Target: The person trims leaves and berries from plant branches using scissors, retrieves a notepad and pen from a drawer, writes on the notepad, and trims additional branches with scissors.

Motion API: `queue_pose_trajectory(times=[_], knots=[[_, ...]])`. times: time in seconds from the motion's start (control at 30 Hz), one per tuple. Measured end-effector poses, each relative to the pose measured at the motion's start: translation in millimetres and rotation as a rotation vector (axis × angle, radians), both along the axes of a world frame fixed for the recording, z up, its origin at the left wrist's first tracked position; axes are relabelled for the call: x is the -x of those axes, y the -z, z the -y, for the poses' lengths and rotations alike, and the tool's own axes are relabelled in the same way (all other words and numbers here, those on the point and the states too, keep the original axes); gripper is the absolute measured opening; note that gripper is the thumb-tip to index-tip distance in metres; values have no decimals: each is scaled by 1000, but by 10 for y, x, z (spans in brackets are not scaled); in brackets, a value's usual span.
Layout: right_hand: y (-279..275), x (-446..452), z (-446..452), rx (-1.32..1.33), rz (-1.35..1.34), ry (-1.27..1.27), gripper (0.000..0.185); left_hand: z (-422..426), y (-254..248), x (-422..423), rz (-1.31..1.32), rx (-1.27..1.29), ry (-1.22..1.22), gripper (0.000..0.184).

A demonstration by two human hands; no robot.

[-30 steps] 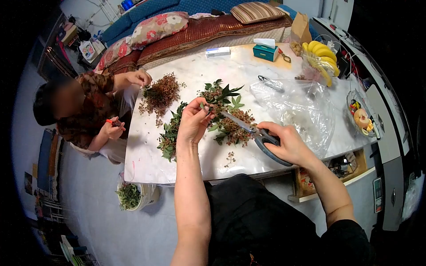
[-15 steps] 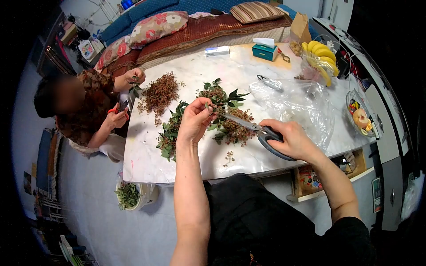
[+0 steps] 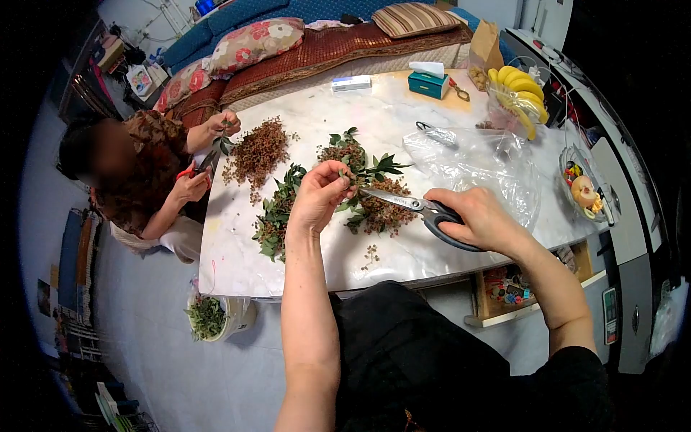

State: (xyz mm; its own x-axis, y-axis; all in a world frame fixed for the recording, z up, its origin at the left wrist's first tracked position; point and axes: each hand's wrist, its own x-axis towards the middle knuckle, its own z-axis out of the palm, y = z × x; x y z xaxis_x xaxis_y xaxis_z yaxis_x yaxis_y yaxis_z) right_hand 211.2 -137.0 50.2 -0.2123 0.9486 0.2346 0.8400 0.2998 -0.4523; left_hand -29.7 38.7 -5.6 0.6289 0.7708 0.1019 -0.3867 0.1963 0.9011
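Note:
My left hand (image 3: 322, 194) pinches a small sprig (image 3: 345, 177) with green leaves; its stem is mostly hidden by the fingers. In my right hand (image 3: 481, 222) is a pair of scissors (image 3: 425, 207) with dark handles, the blade tips pointing left, close to the fingers of my left hand. Beneath them lies a heap of brown berry clusters with leaves (image 3: 385, 212). Left of it, partly behind my left wrist, is a leafy pile (image 3: 277, 212). A small loose berry sprig (image 3: 371, 256) lies nearer the table's front edge.
At the left, another person (image 3: 155, 155) holds red-handled scissors (image 3: 194, 171) and a leafy sprig by a pile of brown berries (image 3: 258, 153). A plastic bag (image 3: 479, 180), bananas (image 3: 522, 90) and a tissue box (image 3: 430, 83) are on the table (image 3: 237, 266). A bucket of leaves (image 3: 237, 317) stands below.
My right hand and scissors have shifted slightly right. My left hand stays nearly in place. The other person's scissors have come up against their sprig.

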Motion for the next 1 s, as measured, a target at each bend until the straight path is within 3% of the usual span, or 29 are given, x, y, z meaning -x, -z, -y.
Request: queue_pose_trajectory(times=[0.17,0.33,0.63,0.73,0.83,0.9,0.93,1.0], knots=[[19,-15,12,-32,70,16,40,-39,54,-12,-34,-7,3,12],[70,-33,37,-61,153,44,41,-49,41,-18,59,98,-174,11],[58,-5,93,-7,-23,130,39,-100,93,10,176,158,-115,13],[128,6,75,-103,-87,144,39,-99,93,0,175,157,-125,14],[187,-16,35,-124,-145,43,38,-89,90,-19,176,145,-122,17],[185,34,27,542,-764,0,37,-74,73,-19,176,137,-119,18],[172,91,39,542,-763,0,37,-61,62,-17,191,141,-110,19],[143,233,92,722,-1198,-5,37,-36,40,-22,207,146,-100,20]])
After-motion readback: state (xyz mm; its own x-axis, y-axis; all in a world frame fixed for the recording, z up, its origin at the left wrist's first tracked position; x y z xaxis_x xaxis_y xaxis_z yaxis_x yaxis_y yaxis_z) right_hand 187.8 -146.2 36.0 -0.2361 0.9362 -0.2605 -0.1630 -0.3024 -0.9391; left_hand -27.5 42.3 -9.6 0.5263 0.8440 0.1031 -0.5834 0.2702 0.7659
